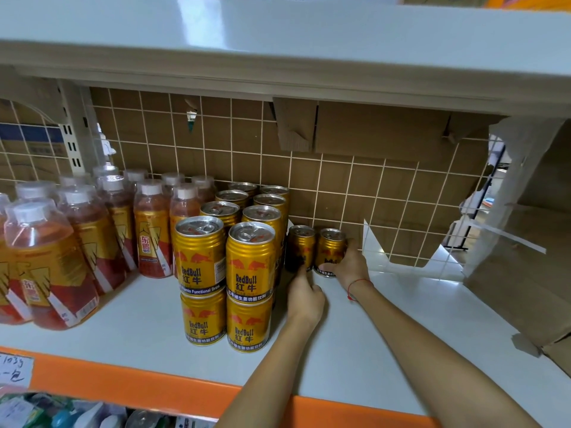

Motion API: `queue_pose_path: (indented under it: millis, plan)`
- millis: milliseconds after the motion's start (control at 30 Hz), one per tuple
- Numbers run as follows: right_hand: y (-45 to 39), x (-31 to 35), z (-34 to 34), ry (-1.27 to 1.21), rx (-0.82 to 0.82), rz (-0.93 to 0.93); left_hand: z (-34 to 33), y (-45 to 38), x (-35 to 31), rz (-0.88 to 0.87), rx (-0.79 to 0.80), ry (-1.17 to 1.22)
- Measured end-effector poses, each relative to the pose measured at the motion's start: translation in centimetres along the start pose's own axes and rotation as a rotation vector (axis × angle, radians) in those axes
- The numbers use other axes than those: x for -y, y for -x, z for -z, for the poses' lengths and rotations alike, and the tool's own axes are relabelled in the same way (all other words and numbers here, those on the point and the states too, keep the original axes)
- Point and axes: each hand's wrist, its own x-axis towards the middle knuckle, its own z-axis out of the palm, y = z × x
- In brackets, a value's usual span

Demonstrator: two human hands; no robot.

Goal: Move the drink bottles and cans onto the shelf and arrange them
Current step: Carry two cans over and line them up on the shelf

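Note:
Gold Red Bull cans [250, 261] stand stacked two high in rows on the white shelf [148, 329], right of several red-and-gold drink bottles [52, 267]. Deep on the shelf, near the wire grid back, two single cans stand side by side. My left hand [304, 299] reaches to the left can [300, 250] with its fingers at the can's base. My right hand [347, 267] grips the right can [330, 250], thumb across its front and fingers round its right side. Both cans stand upright on the shelf.
A clear plastic divider [375, 251] stands just right of my right hand. A torn cardboard box [522, 273] fills the shelf's right end. The upper shelf [278, 57] overhangs close above. The shelf's orange front edge [129, 384] runs below, with goods under it.

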Motion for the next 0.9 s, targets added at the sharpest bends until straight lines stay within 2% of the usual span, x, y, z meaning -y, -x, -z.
queue_pose_path:
  millis: [467,733,900]
  plan:
    - [2.8,-0.2,1.5,-0.066,0.09,0.031,0.3,0.0,-0.3,-0.01,0.05,-0.007]
    - [8.3,0.8,6.1,0.173,0.159,-0.02,0.6,3.3,-1.5,-0.097,0.152,-0.2]
    - [11.9,1.4,8.3,0.283,0.152,0.043,1.5,6.5,-1.7,-0.164,0.235,-0.322]
